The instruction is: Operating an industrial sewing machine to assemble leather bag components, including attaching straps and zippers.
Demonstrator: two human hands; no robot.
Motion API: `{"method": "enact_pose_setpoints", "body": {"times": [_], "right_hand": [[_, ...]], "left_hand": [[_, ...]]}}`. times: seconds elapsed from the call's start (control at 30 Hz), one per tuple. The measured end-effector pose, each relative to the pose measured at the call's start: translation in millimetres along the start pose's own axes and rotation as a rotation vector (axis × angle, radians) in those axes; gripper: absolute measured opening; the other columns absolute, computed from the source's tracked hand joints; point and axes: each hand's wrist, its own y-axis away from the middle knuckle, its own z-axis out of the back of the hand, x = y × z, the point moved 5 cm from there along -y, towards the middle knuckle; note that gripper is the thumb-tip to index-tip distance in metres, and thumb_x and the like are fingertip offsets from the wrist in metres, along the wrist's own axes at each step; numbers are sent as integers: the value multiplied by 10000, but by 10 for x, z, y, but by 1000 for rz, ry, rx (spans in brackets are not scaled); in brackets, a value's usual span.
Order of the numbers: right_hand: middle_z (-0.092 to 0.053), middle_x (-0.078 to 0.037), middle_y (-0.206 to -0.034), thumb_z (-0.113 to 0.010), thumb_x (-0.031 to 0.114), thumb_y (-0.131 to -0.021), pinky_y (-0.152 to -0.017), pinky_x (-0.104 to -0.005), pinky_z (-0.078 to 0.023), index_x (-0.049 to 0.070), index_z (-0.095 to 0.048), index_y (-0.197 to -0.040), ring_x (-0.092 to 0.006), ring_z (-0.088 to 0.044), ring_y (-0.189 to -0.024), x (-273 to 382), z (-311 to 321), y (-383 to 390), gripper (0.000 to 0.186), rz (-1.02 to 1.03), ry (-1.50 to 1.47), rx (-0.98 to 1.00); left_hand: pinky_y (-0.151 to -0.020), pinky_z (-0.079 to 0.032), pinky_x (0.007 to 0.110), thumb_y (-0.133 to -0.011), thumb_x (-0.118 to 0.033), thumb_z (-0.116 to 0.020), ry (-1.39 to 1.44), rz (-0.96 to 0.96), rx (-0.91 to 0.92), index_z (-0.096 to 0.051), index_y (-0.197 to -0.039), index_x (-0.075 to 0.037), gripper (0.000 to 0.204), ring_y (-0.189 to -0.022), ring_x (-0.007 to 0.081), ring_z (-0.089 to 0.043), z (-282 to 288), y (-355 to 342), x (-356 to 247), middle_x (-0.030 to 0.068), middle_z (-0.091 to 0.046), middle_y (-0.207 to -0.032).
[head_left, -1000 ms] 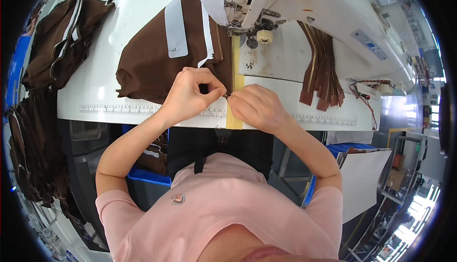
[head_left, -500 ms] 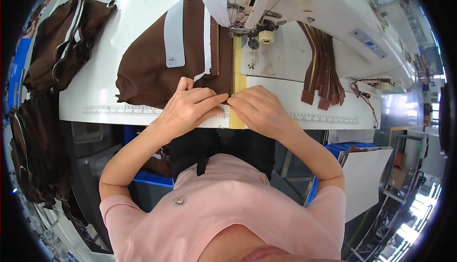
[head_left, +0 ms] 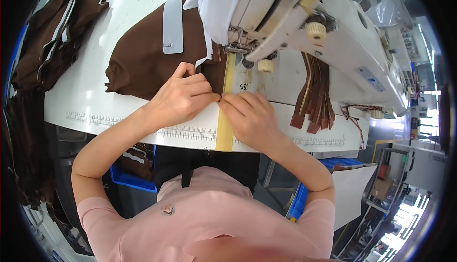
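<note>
A brown fabric piece [head_left: 138, 66] with a pale grey strip [head_left: 173, 28] and a white edging strip lies under the sewing machine's presser foot [head_left: 236, 48]. A brown zipper [head_left: 225, 71] with brass-coloured teeth runs along its right edge, beside a yellow strip [head_left: 224, 131] on the table. My left hand [head_left: 184, 95] is closed, thumb and index finger pinching the near corner of the fabric. My right hand [head_left: 251, 118] meets it there, its fingertips pinching the zipper's near end. What lies between the fingertips is mostly hidden.
The white sewing machine [head_left: 333, 38] spans the upper right. Several loose brown zippers [head_left: 314, 95] lie right of my hands. A printed ruler [head_left: 185, 132] follows the table's near edge. More brown pieces [head_left: 52, 43] are heaped at left. Blue bins [head_left: 133, 184] stand below the table.
Both hands and the brown fabric have moved away from me, toward the machine, with the fingertips still together at its near corner. The whole view has shifted somewhat.
</note>
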Motion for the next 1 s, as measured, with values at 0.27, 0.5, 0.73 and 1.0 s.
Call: {"method": "enact_pose_setpoints", "body": {"times": [0.27, 0.5, 0.73, 1.0], "right_hand": [[-642, -9, -985, -646, 53, -716, -705, -294, -478, 61, -667, -928, -167, -592, -820, -320, -8, -274, 213, 7, 43, 36], [-621, -38, -938, -674, 76, -663, -722, -358, -496, 80, -672, -872, -223, -593, -820, -486, -69, -259, 210, 41, 158, -139], [-639, -87, -841, -624, -23, -654, -701, -354, -498, 56, -692, -837, -251, -604, -771, -863, -263, -105, 211, -457, -124, 27], [-645, -55, -846, -581, -63, -670, -709, -342, -480, 80, -698, -893, -247, -584, -820, -797, -145, -235, 290, -258, -303, -152]], "left_hand": [[-732, -370, 307, -710, -72, -669, 32, -21, 44, -685, -806, -40, 103, -669, 163, -487, -83, -216, 378, 8, -503, -679], [-932, -403, 415, -707, -80, -693, 30, 20, 73, -709, -839, -61, 134, -878, 189, -597, -90, -284, 606, 9, -640, -842], [-910, -431, 393, -714, -75, -685, -55, -82, 38, -704, -844, -52, 133, -809, 191, -597, -118, -268, 582, 14, -611, -792], [-883, -453, 382, -674, -77, -682, -38, -103, 57, -696, -841, -37, 172, -786, 194, -600, -95, -280, 544, 38, -604, -743]]}}
